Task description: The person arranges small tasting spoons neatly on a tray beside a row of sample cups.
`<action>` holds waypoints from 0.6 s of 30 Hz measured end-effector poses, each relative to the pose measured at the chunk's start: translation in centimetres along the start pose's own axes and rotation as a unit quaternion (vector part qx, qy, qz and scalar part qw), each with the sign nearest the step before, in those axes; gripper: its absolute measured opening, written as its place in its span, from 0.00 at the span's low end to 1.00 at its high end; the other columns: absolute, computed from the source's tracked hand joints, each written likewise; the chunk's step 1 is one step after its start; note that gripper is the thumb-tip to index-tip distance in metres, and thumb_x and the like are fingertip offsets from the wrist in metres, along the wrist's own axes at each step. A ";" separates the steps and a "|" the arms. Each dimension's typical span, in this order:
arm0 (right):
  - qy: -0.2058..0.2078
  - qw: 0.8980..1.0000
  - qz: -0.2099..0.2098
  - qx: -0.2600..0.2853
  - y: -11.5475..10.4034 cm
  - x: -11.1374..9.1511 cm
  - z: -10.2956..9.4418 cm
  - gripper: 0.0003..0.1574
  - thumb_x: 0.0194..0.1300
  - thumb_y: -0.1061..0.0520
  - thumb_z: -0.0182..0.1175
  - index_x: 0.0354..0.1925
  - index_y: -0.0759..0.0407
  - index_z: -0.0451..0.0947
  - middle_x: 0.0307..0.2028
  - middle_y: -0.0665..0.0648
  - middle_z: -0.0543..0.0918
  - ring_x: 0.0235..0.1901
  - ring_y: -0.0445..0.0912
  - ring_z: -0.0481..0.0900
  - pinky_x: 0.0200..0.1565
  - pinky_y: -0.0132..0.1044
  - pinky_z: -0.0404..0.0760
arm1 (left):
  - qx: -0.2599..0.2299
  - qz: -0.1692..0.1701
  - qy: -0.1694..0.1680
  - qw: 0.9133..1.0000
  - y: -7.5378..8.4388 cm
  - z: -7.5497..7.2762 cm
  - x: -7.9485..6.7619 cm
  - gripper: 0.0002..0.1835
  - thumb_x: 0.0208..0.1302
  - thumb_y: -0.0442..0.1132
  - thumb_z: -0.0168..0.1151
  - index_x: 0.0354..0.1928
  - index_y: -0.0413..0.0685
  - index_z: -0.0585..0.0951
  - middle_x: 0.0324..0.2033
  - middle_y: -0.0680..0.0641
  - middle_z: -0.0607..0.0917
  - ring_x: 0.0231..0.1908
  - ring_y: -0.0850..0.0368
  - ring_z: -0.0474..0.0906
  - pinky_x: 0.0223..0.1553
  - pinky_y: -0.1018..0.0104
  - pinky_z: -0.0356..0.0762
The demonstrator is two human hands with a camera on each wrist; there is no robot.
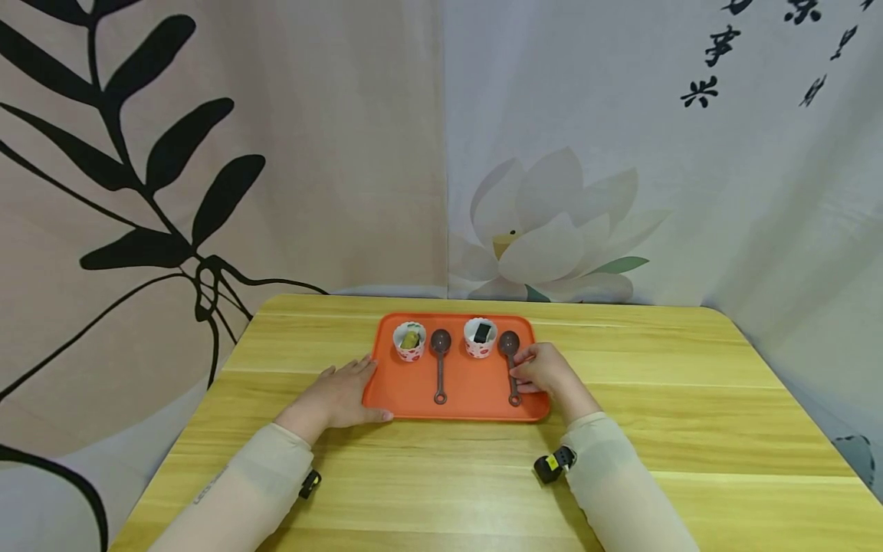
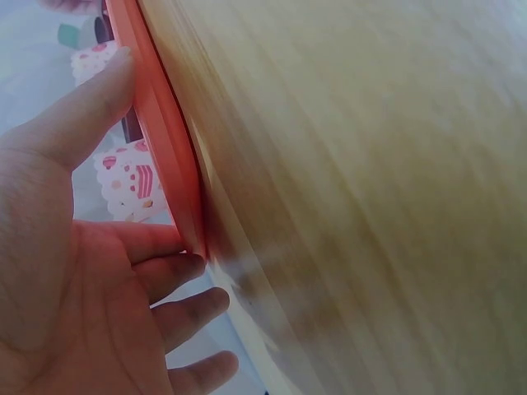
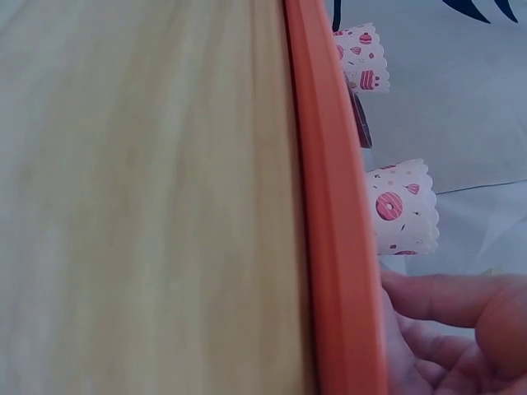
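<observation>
An orange tray (image 1: 414, 395) lies on the wooden table. It bears two paper cups with red prints and two brown spoons. The left cup (image 1: 409, 349) holds something yellow-green, and the right cup (image 1: 477, 349) a dark piece. One spoon (image 1: 440, 366) lies between the cups; the other spoon (image 1: 509, 344) is at the tray's right side. My right hand (image 1: 545, 372) pinches that right spoon's handle; in the right wrist view the tray rim hides the grip. With fingers fairly straight, my left hand (image 1: 341, 397) touches the tray's left end, its thumb at the front rim.
The wooden table (image 1: 441, 491) stretches around the tray on every side. Behind its far edge hangs a curtain (image 1: 359, 153) printed with dark leaves, a lotus and black characters. A small black camera (image 1: 554, 464) is strapped at the right wrist.
</observation>
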State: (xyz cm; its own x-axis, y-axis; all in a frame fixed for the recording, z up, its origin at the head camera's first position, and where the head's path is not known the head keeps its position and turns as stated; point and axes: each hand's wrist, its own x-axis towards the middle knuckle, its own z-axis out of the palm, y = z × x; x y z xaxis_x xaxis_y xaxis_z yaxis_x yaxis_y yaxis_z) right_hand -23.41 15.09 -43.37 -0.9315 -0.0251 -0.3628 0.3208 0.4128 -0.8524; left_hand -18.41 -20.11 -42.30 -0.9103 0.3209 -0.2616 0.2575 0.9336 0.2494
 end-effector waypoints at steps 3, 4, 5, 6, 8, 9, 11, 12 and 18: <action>-0.001 1.000 0.000 -0.003 -0.2 -0.1 0.1 0.12 0.64 0.73 0.62 0.47 0.72 0.74 0.32 0.62 0.78 0.24 0.46 0.82 0.31 0.40 0.87 | -0.001 0.000 0.001 1.000 0.0 0.0 0.0 0.59 0.56 0.70 0.65 0.76 0.34 0.58 0.76 0.35 0.57 0.73 0.34 0.54 0.70 0.33 0.49; 0.001 1.000 0.001 -0.003 -0.2 -0.2 0.1 0.12 0.64 0.73 0.62 0.47 0.72 0.74 0.31 0.61 0.78 0.24 0.46 0.82 0.31 0.40 0.87 | -0.001 0.000 0.001 1.000 0.0 0.0 -0.1 0.58 0.56 0.70 0.65 0.76 0.35 0.58 0.75 0.35 0.57 0.73 0.34 0.54 0.70 0.33 0.49; 0.002 1.000 0.002 -0.004 -0.2 -0.2 0.1 0.12 0.64 0.73 0.62 0.46 0.72 0.74 0.31 0.61 0.78 0.23 0.46 0.82 0.31 0.40 0.87 | -0.001 0.000 0.001 1.000 0.1 0.0 -0.1 0.58 0.56 0.70 0.65 0.76 0.35 0.58 0.75 0.35 0.57 0.73 0.34 0.54 0.70 0.34 0.50; 0.004 1.000 0.001 -0.004 -0.2 -0.2 0.1 0.12 0.64 0.73 0.62 0.46 0.72 0.74 0.31 0.61 0.78 0.23 0.46 0.82 0.31 0.40 0.87 | -0.001 -0.001 0.001 1.000 0.1 0.0 -0.1 0.58 0.56 0.70 0.65 0.76 0.35 0.58 0.75 0.35 0.57 0.73 0.34 0.54 0.70 0.34 0.49; 0.006 1.000 -0.001 -0.005 -0.2 -0.1 0.1 0.11 0.64 0.73 0.62 0.45 0.72 0.74 0.31 0.61 0.78 0.23 0.46 0.82 0.31 0.40 0.87 | 0.000 -0.001 0.001 1.000 0.1 0.0 -0.1 0.58 0.56 0.70 0.65 0.76 0.35 0.58 0.76 0.35 0.57 0.73 0.34 0.54 0.70 0.34 0.49; 0.008 1.000 -0.002 -0.006 -0.1 -0.1 0.1 0.11 0.64 0.73 0.62 0.45 0.72 0.74 0.30 0.61 0.78 0.23 0.46 0.82 0.31 0.40 0.87 | -0.001 -0.001 0.001 1.000 0.1 0.0 -0.1 0.58 0.56 0.70 0.65 0.76 0.35 0.58 0.76 0.35 0.57 0.73 0.34 0.54 0.70 0.34 0.49; 0.010 1.000 -0.004 -0.006 -0.1 0.0 0.2 0.11 0.64 0.73 0.62 0.45 0.72 0.74 0.30 0.61 0.78 0.23 0.46 0.82 0.31 0.40 0.87 | 0.000 -0.002 0.001 1.000 0.1 0.0 0.0 0.58 0.56 0.70 0.65 0.76 0.35 0.58 0.76 0.35 0.57 0.73 0.34 0.54 0.71 0.34 0.49; 0.011 1.000 -0.004 -0.006 -0.1 0.0 0.2 0.10 0.64 0.73 0.62 0.44 0.72 0.74 0.30 0.61 0.78 0.23 0.45 0.82 0.31 0.40 0.87 | 0.000 -0.003 0.001 1.000 0.1 0.0 0.0 0.58 0.56 0.70 0.65 0.76 0.35 0.58 0.76 0.35 0.57 0.73 0.34 0.54 0.71 0.34 0.49; 0.017 1.000 -0.005 -0.011 -0.1 0.1 0.2 0.10 0.63 0.73 0.62 0.43 0.72 0.74 0.30 0.61 0.77 0.22 0.45 0.82 0.30 0.39 0.87 | 0.002 -0.004 0.000 1.000 0.0 0.0 0.0 0.59 0.56 0.71 0.65 0.76 0.35 0.58 0.76 0.36 0.57 0.73 0.34 0.55 0.71 0.34 0.50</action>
State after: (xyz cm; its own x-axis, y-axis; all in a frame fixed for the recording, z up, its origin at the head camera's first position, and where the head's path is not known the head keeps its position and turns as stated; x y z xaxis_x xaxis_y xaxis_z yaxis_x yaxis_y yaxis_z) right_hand -23.45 14.91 -43.40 -0.9401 0.0003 -0.3408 0.3075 0.4319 -0.8479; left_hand -18.44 -20.09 -42.36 -0.9126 0.3135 -0.2627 0.2517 0.9367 0.2435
